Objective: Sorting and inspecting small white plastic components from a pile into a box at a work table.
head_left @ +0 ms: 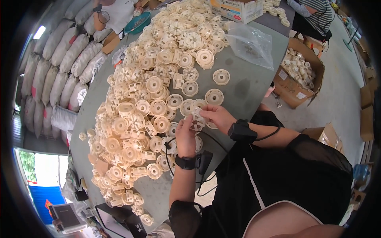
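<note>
Near the table's edge, my left hand (185, 137) and my right hand (218, 116) meet over a round cream plastic part (197, 123) with cut-out slots. The fingers of both hands are closed on its rim. A small white piece (197, 112) shows at the fingertips of my right hand; its kind is too small to make out. Just beyond my hands lie loose cream plastic wheels (214, 96) with a central hole. They border a large heap of the same parts (137, 97) that spreads along the table.
A grey-green table (242, 85) bears the heap. On it lie a clear plastic bag (251, 45) and a printed carton (238, 10). An open cardboard box (295, 93) of parts stands right. Black cables (214, 139) hang by my wrists. Two other people sit beyond; stacked sacks (59, 55) line the left.
</note>
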`<move>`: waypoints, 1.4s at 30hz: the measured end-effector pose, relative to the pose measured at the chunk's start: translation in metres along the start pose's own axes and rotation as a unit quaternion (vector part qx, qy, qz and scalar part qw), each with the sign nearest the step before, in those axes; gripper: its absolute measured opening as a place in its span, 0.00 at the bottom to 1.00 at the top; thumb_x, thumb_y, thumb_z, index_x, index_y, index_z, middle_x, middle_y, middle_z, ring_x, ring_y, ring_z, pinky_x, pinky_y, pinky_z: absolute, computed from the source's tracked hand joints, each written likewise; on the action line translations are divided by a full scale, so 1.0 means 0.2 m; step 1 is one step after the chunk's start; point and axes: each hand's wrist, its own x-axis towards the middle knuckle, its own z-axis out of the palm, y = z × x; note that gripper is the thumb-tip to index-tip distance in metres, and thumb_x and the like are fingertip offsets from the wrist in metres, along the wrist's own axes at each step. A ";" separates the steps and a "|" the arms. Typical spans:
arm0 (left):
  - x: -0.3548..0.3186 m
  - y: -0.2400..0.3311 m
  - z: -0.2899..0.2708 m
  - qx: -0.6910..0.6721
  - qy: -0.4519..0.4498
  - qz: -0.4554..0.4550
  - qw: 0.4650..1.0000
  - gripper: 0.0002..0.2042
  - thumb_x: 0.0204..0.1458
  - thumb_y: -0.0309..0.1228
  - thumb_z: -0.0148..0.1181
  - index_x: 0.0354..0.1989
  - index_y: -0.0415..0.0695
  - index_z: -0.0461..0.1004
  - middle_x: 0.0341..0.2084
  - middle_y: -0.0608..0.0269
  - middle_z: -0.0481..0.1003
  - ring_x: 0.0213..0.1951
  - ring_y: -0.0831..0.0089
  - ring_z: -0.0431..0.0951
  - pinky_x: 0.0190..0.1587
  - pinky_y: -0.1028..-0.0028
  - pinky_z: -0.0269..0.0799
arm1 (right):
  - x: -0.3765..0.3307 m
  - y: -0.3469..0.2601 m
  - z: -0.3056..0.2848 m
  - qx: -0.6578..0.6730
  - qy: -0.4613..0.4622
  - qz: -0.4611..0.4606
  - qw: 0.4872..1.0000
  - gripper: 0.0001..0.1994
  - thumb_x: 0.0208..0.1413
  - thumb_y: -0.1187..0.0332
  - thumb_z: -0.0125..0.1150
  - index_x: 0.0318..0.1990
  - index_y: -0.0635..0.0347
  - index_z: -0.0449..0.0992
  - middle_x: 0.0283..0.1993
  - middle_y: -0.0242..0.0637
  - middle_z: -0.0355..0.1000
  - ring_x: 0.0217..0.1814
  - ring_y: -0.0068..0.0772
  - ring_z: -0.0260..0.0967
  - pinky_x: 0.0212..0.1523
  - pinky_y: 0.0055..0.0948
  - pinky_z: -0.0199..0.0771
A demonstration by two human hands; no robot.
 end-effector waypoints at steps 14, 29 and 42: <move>0.01 -0.03 0.07 -0.135 -0.038 0.009 0.990 0.07 0.51 0.30 0.52 0.35 0.42 0.66 0.33 0.62 0.71 0.36 0.74 0.72 0.39 0.72 0.66 | 0.03 -0.03 -0.03 0.117 0.000 0.038 0.992 0.11 0.55 0.61 0.48 0.39 0.57 0.68 0.36 0.29 0.65 0.39 0.21 0.62 0.41 0.26 0.61; 0.03 0.02 0.04 0.154 0.038 0.079 0.984 0.10 0.43 0.26 0.59 0.33 0.39 0.68 0.28 0.65 0.71 0.25 0.83 0.69 0.25 0.85 0.64 | -0.02 -0.07 0.06 0.068 0.015 0.004 0.998 0.13 0.55 0.57 0.44 0.39 0.56 0.67 0.35 0.29 0.67 0.34 0.24 0.65 0.35 0.26 0.66; 0.04 -0.02 -0.02 0.265 0.042 0.171 0.948 0.12 0.42 0.24 0.58 0.37 0.38 0.70 0.28 0.68 0.71 0.26 0.85 0.66 0.27 0.86 0.62 | -0.02 -0.03 0.04 -0.047 0.000 -0.087 0.995 0.09 0.51 0.63 0.55 0.35 0.58 0.67 0.28 0.24 0.65 0.28 0.13 0.60 0.29 0.16 0.61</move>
